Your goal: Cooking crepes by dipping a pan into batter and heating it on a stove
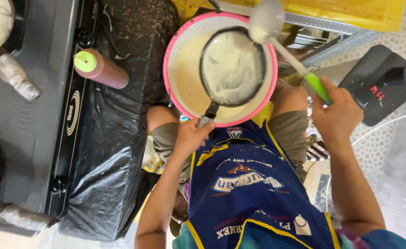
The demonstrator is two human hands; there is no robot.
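Down low near a pale patterned floor [396, 184]; dark gas stove [32, 115] along the left of the frame, crumpled black plastic sheet [106, 161] beside it, speckled with crumbs; reddish squeeze bottle [100, 69] with a yellow-green cap lying on the sheet at upper left. Upper centre, a pink-rimmed basin [175, 46] of pale batter, resting between bare knees above a blue apron [253, 193] with yellow trim. Over the basin, a round black mesh strainer [233, 67] heaped with thick batter; mesh mostly hidden under the batter, basin's far rim cut by the strainer and the ladle. Left hand [191, 136] at centre, grip closed tight round the strainer's handle, handle largely hidden inside the fist; forearm running down to the lower edge. Right hand [336, 115] at right, grip closed on the green handle of a ladle [267, 20], wrist bent, arm angled in from lower right; ladle bowl raised at the top edge, blurred, coated in batter. Black object [380, 85] at far right, hard to make out; yellow surface at top cut off.
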